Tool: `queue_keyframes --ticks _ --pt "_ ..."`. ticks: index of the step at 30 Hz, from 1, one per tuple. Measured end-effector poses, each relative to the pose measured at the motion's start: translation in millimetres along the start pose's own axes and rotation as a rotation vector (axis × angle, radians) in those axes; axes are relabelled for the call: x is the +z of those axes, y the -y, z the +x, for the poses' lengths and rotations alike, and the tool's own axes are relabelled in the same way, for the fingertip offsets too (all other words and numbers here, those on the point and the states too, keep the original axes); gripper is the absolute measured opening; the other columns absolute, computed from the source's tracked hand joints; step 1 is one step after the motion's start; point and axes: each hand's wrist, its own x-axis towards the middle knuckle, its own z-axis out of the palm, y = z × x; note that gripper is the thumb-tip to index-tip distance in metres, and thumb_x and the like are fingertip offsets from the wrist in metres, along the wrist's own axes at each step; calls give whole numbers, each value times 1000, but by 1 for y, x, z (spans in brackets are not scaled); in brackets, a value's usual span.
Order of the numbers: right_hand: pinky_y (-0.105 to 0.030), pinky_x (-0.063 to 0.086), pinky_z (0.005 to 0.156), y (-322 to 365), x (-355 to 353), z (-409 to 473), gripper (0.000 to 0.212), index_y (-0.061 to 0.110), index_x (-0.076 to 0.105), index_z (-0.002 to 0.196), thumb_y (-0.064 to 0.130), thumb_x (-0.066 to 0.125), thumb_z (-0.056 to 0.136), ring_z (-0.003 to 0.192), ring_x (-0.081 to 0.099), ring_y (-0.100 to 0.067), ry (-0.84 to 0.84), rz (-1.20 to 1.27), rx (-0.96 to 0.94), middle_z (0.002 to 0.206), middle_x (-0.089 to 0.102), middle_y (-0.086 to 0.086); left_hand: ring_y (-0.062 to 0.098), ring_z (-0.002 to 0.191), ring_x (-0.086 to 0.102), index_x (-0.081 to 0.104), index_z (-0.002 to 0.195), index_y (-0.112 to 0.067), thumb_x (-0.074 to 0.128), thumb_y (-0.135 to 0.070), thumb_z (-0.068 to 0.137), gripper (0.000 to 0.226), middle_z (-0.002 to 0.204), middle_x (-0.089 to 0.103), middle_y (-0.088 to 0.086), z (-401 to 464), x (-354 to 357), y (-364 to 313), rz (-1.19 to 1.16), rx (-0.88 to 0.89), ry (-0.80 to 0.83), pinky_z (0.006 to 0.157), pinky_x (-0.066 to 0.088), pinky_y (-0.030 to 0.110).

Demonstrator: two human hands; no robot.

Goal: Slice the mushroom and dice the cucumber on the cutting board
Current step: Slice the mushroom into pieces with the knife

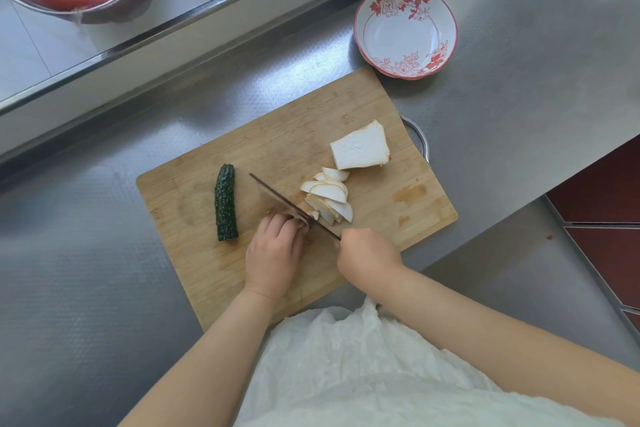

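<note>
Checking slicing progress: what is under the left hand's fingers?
The left hand presses a small mushroom end piece against the knife; the fingers cover most of it.

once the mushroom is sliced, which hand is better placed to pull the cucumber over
Left. The left hand sits beside the cucumber, pinning only a mushroom end piece. The right hand grips the knife, farther away.

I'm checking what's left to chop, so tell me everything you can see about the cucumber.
The cucumber is a short, dark green piece with bumpy skin, whole and uncut along its length. It lies flat on the left part of the wooden cutting board, left of the knife and apart from it. Neither hand touches it.
</note>
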Motion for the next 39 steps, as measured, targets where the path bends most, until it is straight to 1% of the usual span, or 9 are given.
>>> queue_keyframes --ticks 3,7,12,16,22,27,31,36,39 --pt "-31 45 65 -10 -7 10 25 11 58 103 32 45 99 85 61 -27 13 139 24 94 63 -8 22 78 52 67 88 -9 56 -23 92 18 90 61 4 -3 -1 2 -59 -16 30 60 46 33" --pt "-30 43 63 -16 -9 6 28 12 59 96 36 44 99 78 59 -27 14 213 -8 80 57 -5 22 79 52 66 89 -9 56 -23 93 18 91 61 5 -4 -3 4 -45 9 56 60 47 33" --pt "-27 34 50 -12 -3 -20 21 14 58 102 21 39 99 71 54 -26 -115 -64 -98 89 64 -7 26 80 52 66 89 -7 51 -28 93 26 86 62 8 -3 -1 4 2 -2 61 58 49 38" --pt "-25 21 43 -5 -3 -37 22 14 56 110 9 40 96 73 51 -27 -94 -133 -107 97 66 -7 28 80 50 65 88 -2 45 -26 92 31 85 63 12 -4 -3 3 -8 23 34 57 50 37" --pt "-28 34 55 4 -5 -39 21 11 57 109 6 42 94 88 61 -28 -66 -140 -74 100 66 -9 29 74 52 64 85 -2 45 -25 91 31 81 61 11 -3 -3 2 -16 26 14 53 47 36" --pt "-29 37 61 8 -8 -37 20 11 56 106 5 41 94 74 47 -25 -39 -120 -40 101 65 -8 28 74 51 64 86 -2 46 -25 92 30 83 62 10 -3 -1 3 -18 23 22 52 46 35" --pt "-28 39 63 10 -4 -26 19 10 56 105 5 41 95 74 49 -23 -24 -126 -26 100 64 -8 26 73 48 64 85 -4 48 -25 93 28 84 62 8 -3 1 3 0 20 20 52 44 35" --pt "-29 38 62 3 7 -5 21 10 57 109 20 41 101 89 62 -27 -16 -59 -27 101 64 -9 24 72 49 65 84 -7 55 -23 91 20 83 60 6 -3 1 3 8 20 -1 54 42 33" --pt "-29 40 63 -5 3 4 24 11 58 104 29 42 100 79 56 -26 -6 62 -10 95 63 -9 23 76 53 67 88 -8 59 -22 91 16 89 63 5 -5 -2 4 -17 18 17 60 46 34"
